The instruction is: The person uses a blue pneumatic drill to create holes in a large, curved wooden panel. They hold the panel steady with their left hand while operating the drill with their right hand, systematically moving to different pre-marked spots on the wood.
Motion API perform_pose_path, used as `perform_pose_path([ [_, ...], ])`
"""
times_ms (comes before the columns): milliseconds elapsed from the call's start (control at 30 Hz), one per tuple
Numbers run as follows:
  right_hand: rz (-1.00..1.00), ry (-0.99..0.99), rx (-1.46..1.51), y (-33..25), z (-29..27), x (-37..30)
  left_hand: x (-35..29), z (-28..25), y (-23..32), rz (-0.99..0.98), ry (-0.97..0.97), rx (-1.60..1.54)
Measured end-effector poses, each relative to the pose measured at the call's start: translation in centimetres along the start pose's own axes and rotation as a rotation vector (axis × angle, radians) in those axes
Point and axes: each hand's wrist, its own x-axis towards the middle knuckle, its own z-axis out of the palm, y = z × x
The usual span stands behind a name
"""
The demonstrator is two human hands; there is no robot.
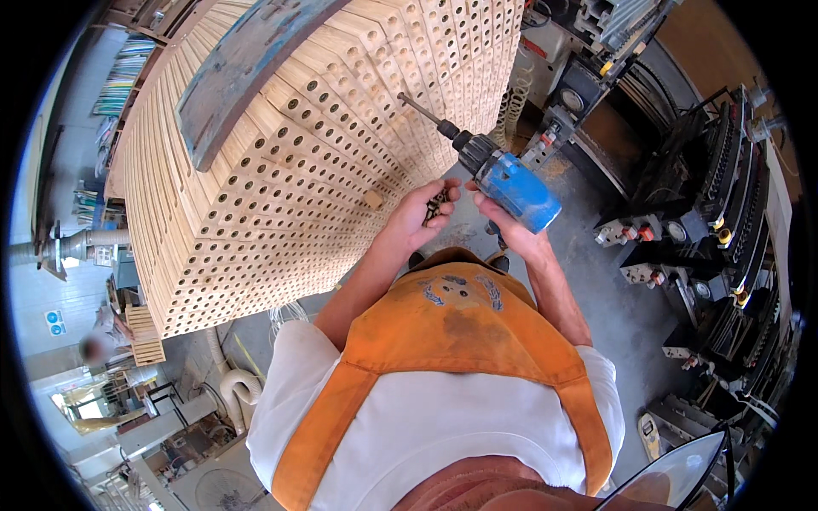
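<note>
My right hand point(521, 238) is wrapped round a blue cordless drill point(518, 189) with a black chuck. A long driver bit point(422, 111) points up and left at the stacked wooden pieces point(281, 247); whether its tip touches the wood I cannot tell. Palm up just left of the drill, my left hand point(412, 213) is cupped round several small dark metal inserts point(438, 204), its fingers curled near the right thumb. Rows of round holes cover the wood's facing ends. Many at the left show dark metal inside, while those towards the upper middle look bare.
A worn blue-grey board point(247, 72) lies across the stack's top. One small wood block point(373, 200) sits against the holed face. Black machinery with gauges point(707, 230) lines the right side. A coiled hose point(514, 106) hangs behind the drill, and a ribbed duct point(237, 387) stands lower left.
</note>
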Motion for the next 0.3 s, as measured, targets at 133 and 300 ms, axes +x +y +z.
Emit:
perform_pose_path([
  [133, 0.021, 0.000, -0.011, 0.0, 0.0, 0.1, -0.3, -1.2, -1.0, 0.001, -0.070, 0.065],
  [300, 0.033, -0.043, -0.028, 1.1, -0.6, 0.7, -0.3, -1.1, -0.2, 0.067, -0.008, 0.111],
])
